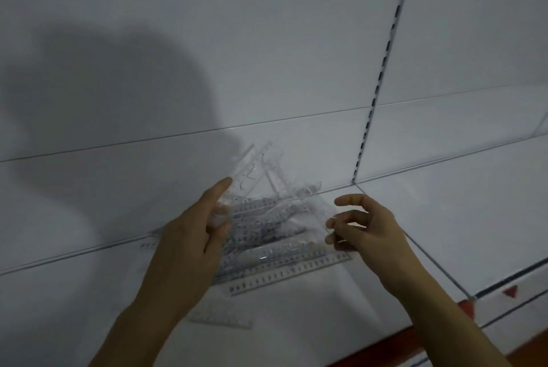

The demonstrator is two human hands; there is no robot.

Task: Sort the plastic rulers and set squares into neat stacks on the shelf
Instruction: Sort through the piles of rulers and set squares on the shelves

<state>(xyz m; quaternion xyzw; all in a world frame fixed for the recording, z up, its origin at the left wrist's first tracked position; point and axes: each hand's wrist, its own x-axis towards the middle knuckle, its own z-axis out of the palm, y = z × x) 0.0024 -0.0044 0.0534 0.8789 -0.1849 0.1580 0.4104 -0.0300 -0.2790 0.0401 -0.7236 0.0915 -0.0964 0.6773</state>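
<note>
While the clear rulers point(284, 248) lie in a loose heap on the white shelf point(415, 218), my left hand point(189, 236) pinches a transparent set square point(255, 177), index finger extended. My right hand point(364, 224) hovers at the heap's right end, fingers loosely curled, gripping nothing.

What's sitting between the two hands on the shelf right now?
In the head view, a loose pile of clear plastic rulers fills the gap between left hand and right hand, with a set square propped up behind it.
</note>
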